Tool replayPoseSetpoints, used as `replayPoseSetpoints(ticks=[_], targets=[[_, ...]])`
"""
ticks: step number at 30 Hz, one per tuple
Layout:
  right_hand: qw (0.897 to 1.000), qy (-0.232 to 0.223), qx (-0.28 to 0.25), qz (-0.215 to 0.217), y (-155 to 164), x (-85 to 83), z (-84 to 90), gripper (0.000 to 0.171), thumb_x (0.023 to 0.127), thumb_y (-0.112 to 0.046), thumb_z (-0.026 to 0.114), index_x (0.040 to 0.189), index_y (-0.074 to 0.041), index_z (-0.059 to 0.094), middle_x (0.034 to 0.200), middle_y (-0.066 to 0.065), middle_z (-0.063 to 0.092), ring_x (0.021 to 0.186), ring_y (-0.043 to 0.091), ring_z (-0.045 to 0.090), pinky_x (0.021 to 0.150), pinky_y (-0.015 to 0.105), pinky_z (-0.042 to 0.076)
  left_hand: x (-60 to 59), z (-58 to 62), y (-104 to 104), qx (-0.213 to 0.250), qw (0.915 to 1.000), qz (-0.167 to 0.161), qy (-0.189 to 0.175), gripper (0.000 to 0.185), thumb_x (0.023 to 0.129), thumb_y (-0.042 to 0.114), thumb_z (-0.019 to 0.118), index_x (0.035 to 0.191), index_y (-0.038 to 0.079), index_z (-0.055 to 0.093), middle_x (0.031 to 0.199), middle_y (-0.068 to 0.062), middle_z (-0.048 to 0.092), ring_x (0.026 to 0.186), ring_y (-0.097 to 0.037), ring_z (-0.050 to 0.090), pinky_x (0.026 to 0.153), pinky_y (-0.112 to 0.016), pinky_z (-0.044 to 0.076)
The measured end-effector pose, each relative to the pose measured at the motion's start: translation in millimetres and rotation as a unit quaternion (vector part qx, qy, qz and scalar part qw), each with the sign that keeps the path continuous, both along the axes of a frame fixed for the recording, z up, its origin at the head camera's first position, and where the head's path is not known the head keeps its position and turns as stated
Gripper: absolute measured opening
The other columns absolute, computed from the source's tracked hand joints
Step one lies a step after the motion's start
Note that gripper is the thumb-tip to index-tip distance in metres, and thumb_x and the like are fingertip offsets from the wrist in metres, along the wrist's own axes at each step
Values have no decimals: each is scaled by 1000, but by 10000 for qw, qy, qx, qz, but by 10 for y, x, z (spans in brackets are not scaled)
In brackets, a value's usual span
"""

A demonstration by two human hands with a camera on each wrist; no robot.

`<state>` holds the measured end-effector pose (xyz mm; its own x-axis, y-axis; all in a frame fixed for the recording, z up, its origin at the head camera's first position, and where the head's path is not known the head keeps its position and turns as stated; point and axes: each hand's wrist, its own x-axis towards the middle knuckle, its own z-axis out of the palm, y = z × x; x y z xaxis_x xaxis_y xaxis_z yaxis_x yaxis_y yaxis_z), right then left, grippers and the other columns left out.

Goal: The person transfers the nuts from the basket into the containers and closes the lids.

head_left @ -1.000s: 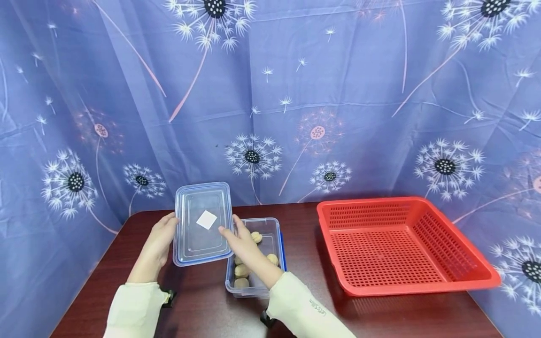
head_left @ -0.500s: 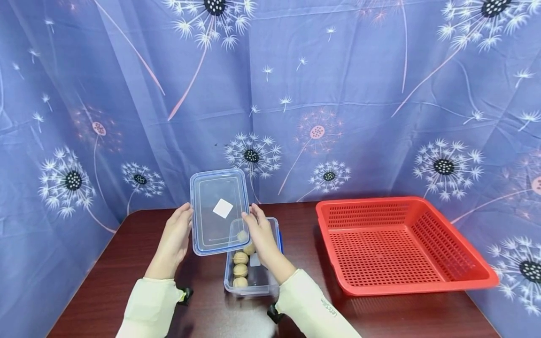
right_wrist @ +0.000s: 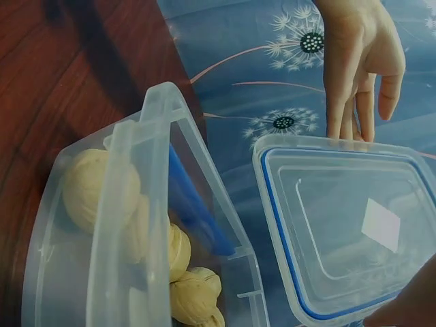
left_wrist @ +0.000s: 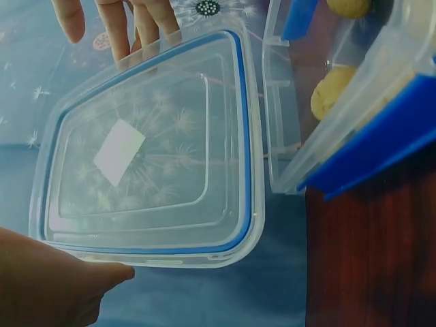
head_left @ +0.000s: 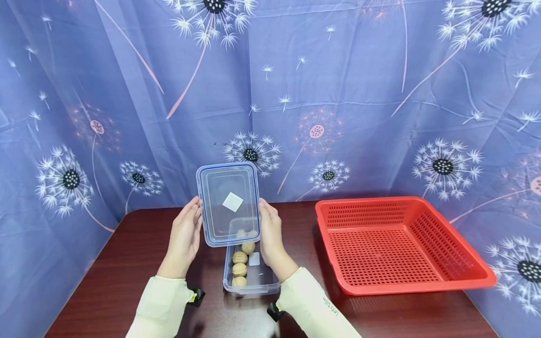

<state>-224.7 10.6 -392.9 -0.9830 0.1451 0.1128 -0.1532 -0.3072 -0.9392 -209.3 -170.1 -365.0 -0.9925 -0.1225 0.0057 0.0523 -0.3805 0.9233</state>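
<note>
A clear plastic lid (head_left: pixel 217 220) with a blue seal and a white square sticker is held up and tilted, above the far end of a clear storage box (head_left: pixel 270 283). My left hand (head_left: pixel 184 234) grips its left edge; in the left wrist view the thumb (left_wrist: pixel 112 272) lies along that edge. On the opposite edge, my right hand (head_left: pixel 272 234) holds on, with several fingers (left_wrist: pixel 116 30) reaching behind. Inside the box lie several walnuts (head_left: pixel 239 269), lined up mostly along its left side. The lid overlaps the box's far part in the head view.
A large red plastic basket (head_left: pixel 422 285) stands at the right on the dark wooden table (head_left: pixel 139 253). Blue latch flaps (left_wrist: pixel 381 136) hang on the box's sides. A blue dandelion-print curtain (head_left: pixel 287 61) rises behind the table.
Both hands have carried the lid right and upward, from beside the box to over its far end. The right thumb has left the lid's face. Box and basket stay put.
</note>
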Motion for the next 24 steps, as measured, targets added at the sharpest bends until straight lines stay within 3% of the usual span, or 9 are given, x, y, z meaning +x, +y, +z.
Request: replayPoseSetpoints(ticks=[5, 12, 17, 21, 24], targets=[[9995, -8, -317, -24, 4, -7, -30, 42, 102, -22, 42, 134, 4, 50, 137, 17, 49, 130, 28, 43, 112, 39, 32, -7, -16, 29, 238, 9996, 30, 113, 48, 105, 11, 28, 151, -2, 21, 157, -16, 22, 143, -17, 22, 115, -23, 20], [9984, -64, -554, 116, 19, -4, -48, 46, 104, -25, 38, 136, 7, 46, 144, 19, 44, 138, 27, 34, 116, 39, 23, -13, -57, 71, 349, 9988, 222, 260, 39, 105, 11, 30, 142, -2, 32, 146, -14, 34, 139, -17, 29, 115, -25, 22], [9983, -133, -563, 39, 33, 1, -40, 47, 104, -30, 40, 130, 6, 54, 139, 15, 51, 135, 22, 38, 115, 39, 26, -22, -94, 114, 660, 9961, 483, 322, 15, 104, 11, 35, 110, 8, 49, 117, 1, 52, 120, -10, 46, 112, -25, 27], [9976, -28, -668, -186, 47, 4, -38, 45, 104, -27, 40, 123, 9, 59, 129, 17, 58, 128, 25, 45, 112, 39, 31, -29, -111, 145, 1006, 9927, 516, 421, 18, 103, 13, 41, 90, 12, 53, 89, 5, 56, 94, -6, 52, 103, -23, 35], [9959, 117, -883, -157, 69, 2, -47, 45, 105, -24, 38, 126, 13, 55, 131, 20, 56, 132, 28, 42, 114, 39, 29, -29, -116, 156, 996, 9931, 426, 441, 22, 103, 15, 43, 83, 12, 52, 80, 5, 53, 86, -6, 51, 97, -22, 37]])
